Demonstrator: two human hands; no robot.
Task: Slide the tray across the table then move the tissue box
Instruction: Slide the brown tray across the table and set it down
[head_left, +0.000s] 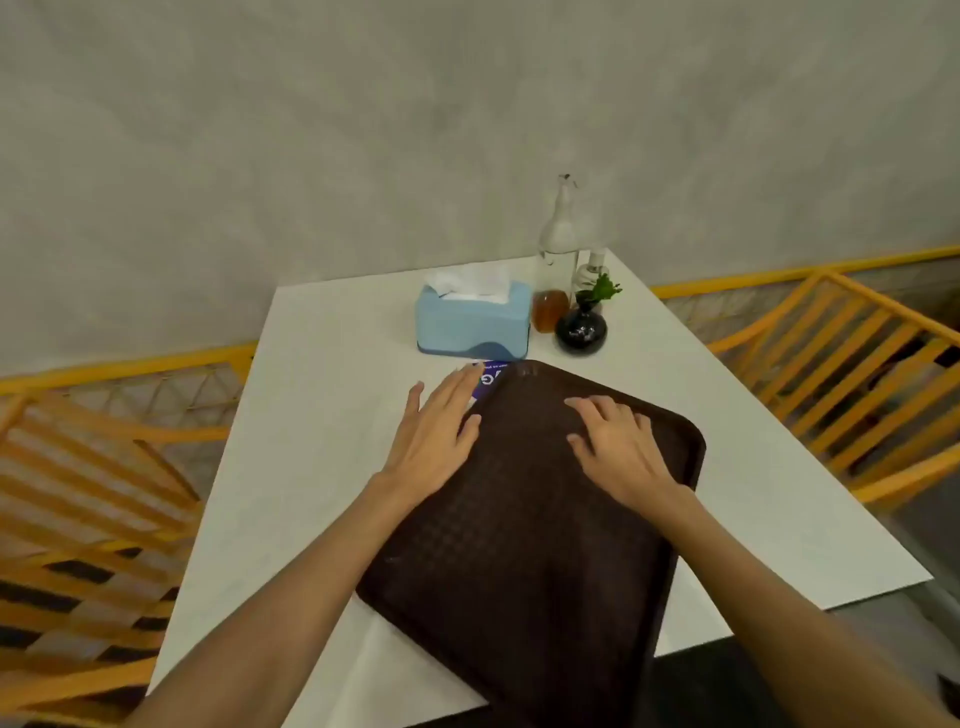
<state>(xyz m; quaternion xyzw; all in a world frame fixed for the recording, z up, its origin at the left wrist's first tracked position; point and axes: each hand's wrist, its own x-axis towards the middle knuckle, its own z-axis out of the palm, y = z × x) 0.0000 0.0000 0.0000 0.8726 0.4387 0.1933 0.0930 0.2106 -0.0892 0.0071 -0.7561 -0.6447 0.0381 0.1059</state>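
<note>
A dark brown textured tray (524, 545) lies at an angle on the white table (311, 415), its near corner hanging over the table's front edge. My left hand (434, 431) rests flat at the tray's far left edge, fingers spread, partly on a purple card (491, 376). My right hand (618, 441) lies flat on the tray's far part, fingers apart. A light blue tissue box (472, 322) with white tissue sticking out stands just beyond the tray, apart from both hands.
Right of the tissue box stand a tall clear bottle (558, 244), a small jar of amber liquid (549, 310), a small dispenser (589, 273) and a round black vase (581, 330) with a green sprig. Orange wooden chairs (852, 374) flank the table; a grey wall is behind.
</note>
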